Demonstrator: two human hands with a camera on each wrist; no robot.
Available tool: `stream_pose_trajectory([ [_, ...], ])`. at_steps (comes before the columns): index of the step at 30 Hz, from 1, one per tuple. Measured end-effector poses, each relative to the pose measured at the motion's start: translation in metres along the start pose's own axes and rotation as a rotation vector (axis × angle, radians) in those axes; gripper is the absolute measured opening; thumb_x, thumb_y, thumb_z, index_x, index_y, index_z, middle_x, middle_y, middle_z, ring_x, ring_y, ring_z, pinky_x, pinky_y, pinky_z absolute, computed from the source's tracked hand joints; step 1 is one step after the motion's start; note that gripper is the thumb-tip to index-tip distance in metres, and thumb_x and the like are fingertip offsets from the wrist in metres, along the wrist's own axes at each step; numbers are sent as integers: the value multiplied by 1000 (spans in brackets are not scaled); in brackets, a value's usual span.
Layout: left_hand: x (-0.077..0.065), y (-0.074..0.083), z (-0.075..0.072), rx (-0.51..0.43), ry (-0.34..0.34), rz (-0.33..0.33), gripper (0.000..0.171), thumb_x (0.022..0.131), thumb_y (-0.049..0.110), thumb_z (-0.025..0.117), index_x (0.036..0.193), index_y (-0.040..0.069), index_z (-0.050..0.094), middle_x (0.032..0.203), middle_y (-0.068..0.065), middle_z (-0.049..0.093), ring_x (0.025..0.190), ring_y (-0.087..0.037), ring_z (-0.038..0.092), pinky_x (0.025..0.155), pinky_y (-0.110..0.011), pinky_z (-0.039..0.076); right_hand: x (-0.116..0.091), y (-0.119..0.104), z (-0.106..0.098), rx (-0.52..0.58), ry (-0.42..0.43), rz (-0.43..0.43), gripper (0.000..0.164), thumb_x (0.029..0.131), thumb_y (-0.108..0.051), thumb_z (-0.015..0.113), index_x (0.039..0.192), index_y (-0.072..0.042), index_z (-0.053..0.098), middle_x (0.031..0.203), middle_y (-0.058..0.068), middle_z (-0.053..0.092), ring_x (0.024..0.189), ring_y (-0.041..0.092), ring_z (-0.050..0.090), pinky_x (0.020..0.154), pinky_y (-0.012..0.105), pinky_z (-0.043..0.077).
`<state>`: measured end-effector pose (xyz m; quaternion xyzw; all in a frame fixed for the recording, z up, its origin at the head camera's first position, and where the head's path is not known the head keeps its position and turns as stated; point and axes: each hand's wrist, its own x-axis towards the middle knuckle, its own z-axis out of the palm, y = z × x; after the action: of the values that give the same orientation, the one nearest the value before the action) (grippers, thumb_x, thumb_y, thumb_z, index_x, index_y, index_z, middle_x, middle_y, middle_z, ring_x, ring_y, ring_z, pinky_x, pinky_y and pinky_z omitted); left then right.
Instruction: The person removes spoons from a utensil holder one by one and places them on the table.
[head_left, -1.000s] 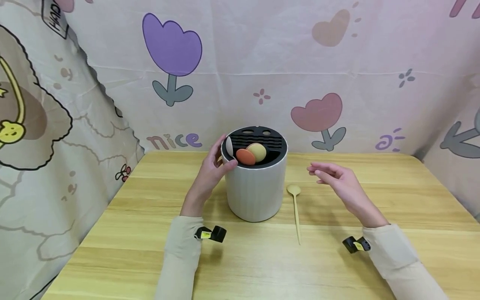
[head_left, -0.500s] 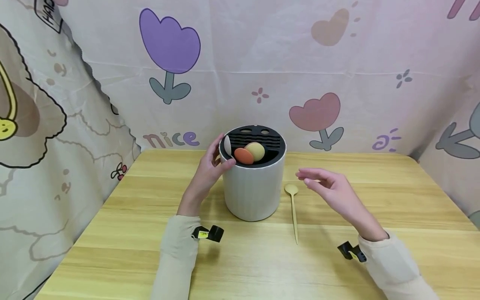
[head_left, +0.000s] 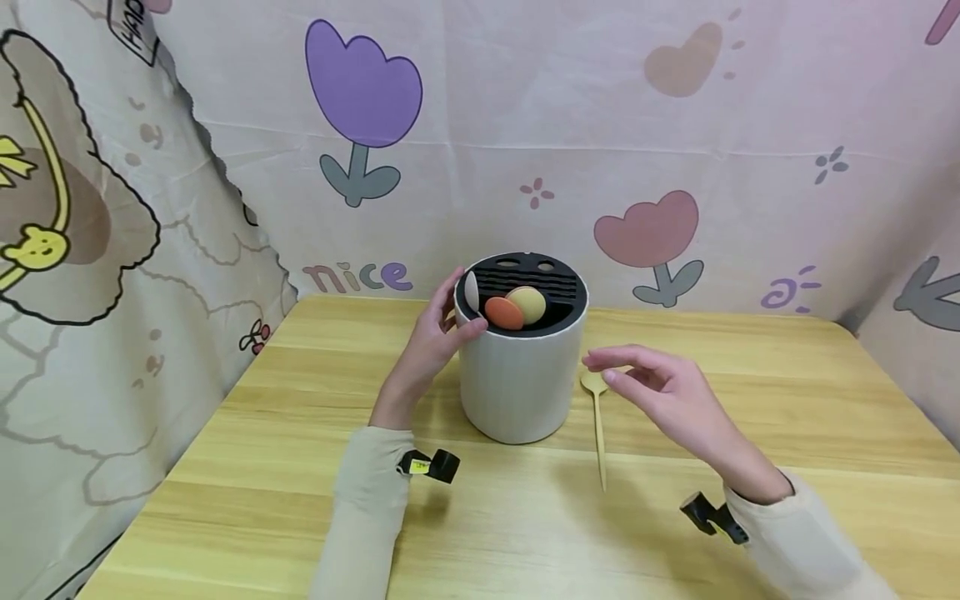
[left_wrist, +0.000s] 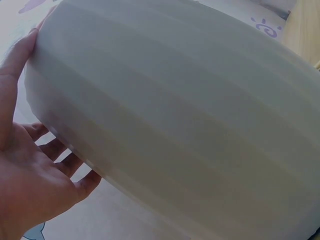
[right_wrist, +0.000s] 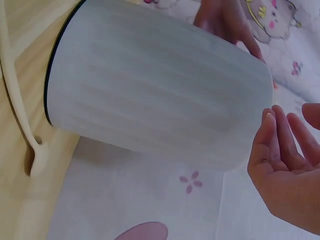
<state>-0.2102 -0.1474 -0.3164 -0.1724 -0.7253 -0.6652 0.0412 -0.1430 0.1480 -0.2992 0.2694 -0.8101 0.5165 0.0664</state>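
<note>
A white ribbed utensil holder [head_left: 517,392] with a black slotted top insert stands upright on the table. My left hand [head_left: 437,329] grips its left rim, thumb over the front edge and fingers around the side. Round heads of utensils, one orange [head_left: 504,313], one yellow [head_left: 529,303] and one white [head_left: 472,292], poke out of the front compartment; their handles are hidden. A pale yellow spoon [head_left: 600,433] lies on the table right of the holder. My right hand [head_left: 667,387], holding nothing, hovers just above the spoon's bowl with fingers loosely bent.
Wooden-look table [head_left: 300,500] spreads around the holder. A printed cloth [head_left: 465,100] hangs behind it, close to the table's back edge, and another covers the left side. Small black cameras sit on both wrists, the left one [head_left: 431,466] near the holder's base.
My right hand has moved left toward the holder and now partly covers the spoon's bowl. My left hand keeps its hold on the rim. The head view has shifted slightly.
</note>
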Motion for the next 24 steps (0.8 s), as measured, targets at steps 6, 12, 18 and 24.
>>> stream_pose_trajectory([
  [6,0,0,1,2,3,0,117,64,73,72,155,18,22,157,-4,24,142,-19,22,114,-43,21,19,-13,-5,-18,-54,25,25,94,-9,61,117,-4,68,109,7,70,96,14,66,80,22,52],
  [12,0,-1,1,2,-7,12,106,72,62,72,155,17,23,156,-5,25,142,-19,23,114,-43,20,43,-23,-13,-14,-105,46,27,95,-11,60,119,-2,67,110,8,69,98,18,65,78,25,52],
  [18,0,0,2,2,-2,12,109,70,66,72,155,17,22,156,-5,26,141,-19,25,114,-43,21,66,-27,-16,-31,-116,78,30,92,-12,65,120,-3,66,111,8,69,97,19,64,78,26,52],
  [24,0,-1,1,5,0,18,115,67,71,71,155,15,22,156,-6,26,141,-21,24,114,-45,21,86,-32,-17,-14,-134,128,37,86,-10,70,122,-2,65,115,10,67,111,16,58,85,27,50],
])
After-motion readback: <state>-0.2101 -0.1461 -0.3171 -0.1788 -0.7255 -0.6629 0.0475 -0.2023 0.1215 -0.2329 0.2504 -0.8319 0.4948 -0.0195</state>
